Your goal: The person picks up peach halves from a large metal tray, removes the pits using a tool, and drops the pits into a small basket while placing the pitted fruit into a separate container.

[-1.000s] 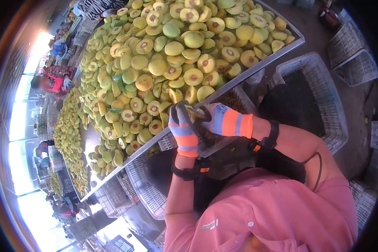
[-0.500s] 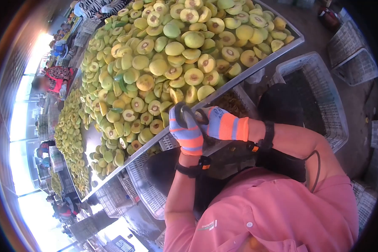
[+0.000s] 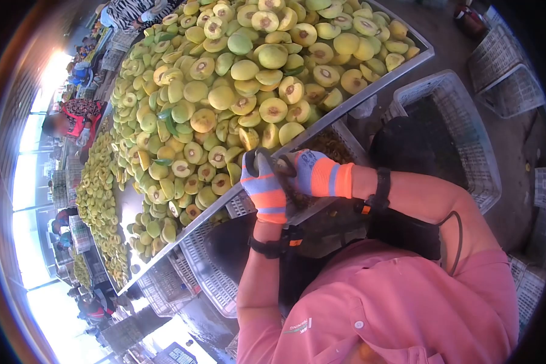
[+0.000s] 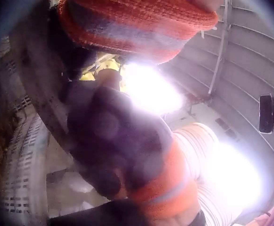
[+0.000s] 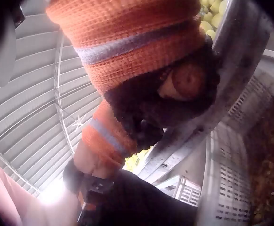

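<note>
- Ribbed roofing (image 5: 29, 113) and bright light fill the background of the wrist views.
- Halved green-yellow fruit (image 3: 221, 97) lies heaped on a metal-edged worktop (image 3: 358, 101), just beyond both gloved hands.
- Right hand (image 3: 315, 173), fingers curled, grips a brown round-ended thing (image 5: 189, 81) that shows within its grasp.
- Left hand (image 3: 264, 187) is close against the right at the worktop's near edge; whether it holds anything, I cannot tell, as its fingertips are hidden.
- One pale slatted crate (image 3: 467, 130) stands on the floor, off to the right hand's side.
</note>
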The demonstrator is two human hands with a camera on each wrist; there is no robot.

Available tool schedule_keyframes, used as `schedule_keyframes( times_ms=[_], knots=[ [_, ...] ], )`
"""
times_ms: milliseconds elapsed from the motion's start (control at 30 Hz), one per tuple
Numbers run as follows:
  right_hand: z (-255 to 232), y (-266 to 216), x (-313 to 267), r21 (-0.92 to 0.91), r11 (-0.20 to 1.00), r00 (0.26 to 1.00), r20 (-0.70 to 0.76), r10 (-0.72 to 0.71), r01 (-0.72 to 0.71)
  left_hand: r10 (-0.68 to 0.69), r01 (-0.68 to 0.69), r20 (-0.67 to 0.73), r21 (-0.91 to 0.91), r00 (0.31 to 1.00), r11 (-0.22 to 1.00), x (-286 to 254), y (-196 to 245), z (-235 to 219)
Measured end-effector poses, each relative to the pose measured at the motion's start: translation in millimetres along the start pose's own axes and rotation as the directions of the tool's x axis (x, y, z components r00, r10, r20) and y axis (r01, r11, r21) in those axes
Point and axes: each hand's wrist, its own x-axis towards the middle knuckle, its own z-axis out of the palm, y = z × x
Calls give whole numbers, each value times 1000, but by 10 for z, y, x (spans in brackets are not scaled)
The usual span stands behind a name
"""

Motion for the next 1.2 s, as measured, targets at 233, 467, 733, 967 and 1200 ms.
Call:
schedule_keyframes(
  times_ms=[233, 467, 733, 967, 1200],
  knots=[
    [131, 65, 6, 161, 984, 997, -29, -73, 77, 148, -135, -24, 277, 989, 951, -96, 102, 74],
    [205, 230, 118, 213, 965, 985, -105, -135, 155, 110, -113, 33, 132, 993, 985, -37, 78, 36],
    [136, 123, 8, 489, 857, 979, -185, -82, 164, 404, -426, 137, 313, 905, 849, 4, 19, -4],
    [204, 210, 52, 259, 960, 987, -142, -73, 108, 244, -250, 59, 132, 968, 959, -47, -15, 85],
    [40, 91, -59, 484, 872, 996, -83, -40, 76, 473, -550, 281, 391, 835, 738, -67, 73, 38]
  ],
)
